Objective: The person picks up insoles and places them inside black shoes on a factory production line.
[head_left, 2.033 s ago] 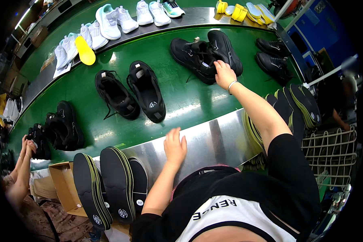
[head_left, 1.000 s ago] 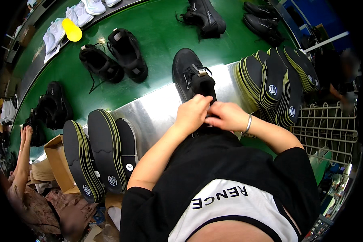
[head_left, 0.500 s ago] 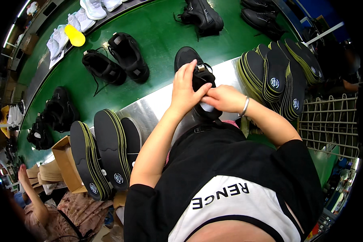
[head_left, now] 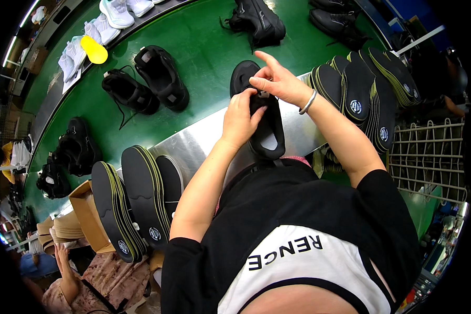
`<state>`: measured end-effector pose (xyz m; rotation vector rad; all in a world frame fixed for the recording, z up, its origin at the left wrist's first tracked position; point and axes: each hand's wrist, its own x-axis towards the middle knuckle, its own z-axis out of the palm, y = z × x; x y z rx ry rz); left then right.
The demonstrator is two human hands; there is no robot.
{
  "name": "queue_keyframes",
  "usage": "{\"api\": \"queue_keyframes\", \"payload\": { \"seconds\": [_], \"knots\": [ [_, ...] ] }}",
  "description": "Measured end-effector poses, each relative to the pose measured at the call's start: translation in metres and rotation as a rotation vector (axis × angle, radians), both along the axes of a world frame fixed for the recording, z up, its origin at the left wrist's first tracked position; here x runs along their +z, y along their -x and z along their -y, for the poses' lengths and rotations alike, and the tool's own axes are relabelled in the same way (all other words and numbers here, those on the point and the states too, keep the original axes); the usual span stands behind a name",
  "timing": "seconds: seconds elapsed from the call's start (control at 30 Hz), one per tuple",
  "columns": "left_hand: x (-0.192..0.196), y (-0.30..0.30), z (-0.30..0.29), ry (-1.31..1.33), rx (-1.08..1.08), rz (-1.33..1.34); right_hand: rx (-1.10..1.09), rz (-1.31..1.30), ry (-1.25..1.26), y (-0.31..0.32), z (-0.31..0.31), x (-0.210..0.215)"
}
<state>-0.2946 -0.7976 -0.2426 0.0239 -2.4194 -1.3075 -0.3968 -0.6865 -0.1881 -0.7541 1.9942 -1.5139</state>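
A black shoe point(head_left: 271, 149) lies in front of me with its toe pointing away, across the edge of the metal strip and the green surface. Its opening shows a pale patch inside. My left hand point(head_left: 239, 118) is closed on the shoe's tongue and collar, fingertips at the lacing. Just over the lacing on the other side is my right hand point(head_left: 281, 83), with a bracelet on its wrist. Its index finger reaches out past the shoe and its thumb is apart; I see nothing held in it.
Insole stacks point(head_left: 358, 91) lie at the right, and more insoles point(head_left: 144, 196) at the left by a cardboard box point(head_left: 91, 220). Black shoes point(head_left: 162, 78) and white sneakers point(head_left: 115, 13) stand beyond. A wire rack point(head_left: 429, 157) is at the right; another person's hand point(head_left: 65, 267) is lower left.
My right hand has left the shoe's opening and moved forward over the lacing, its fingers spreading. The left hand stays on the shoe. The other person's hand at lower left has dropped.
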Motion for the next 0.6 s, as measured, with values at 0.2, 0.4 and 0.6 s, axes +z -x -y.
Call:
{"api": "queue_keyframes", "payload": {
  "seconds": [0.2,0.4,0.6],
  "knots": [
    [-0.007,0.004,0.006,0.03,-0.01,-0.092,0.13,-0.693,-0.145,-0.027,-0.031,-0.034],
    [-0.012,0.03,0.009,-0.512,0.05,0.127,-0.13,0.293,0.136,-0.005,-0.018,-0.055],
    [-0.03,0.038,0.018,-0.724,0.067,0.187,-0.153,0.523,0.187,0.008,-0.01,-0.063]
  ]
}}
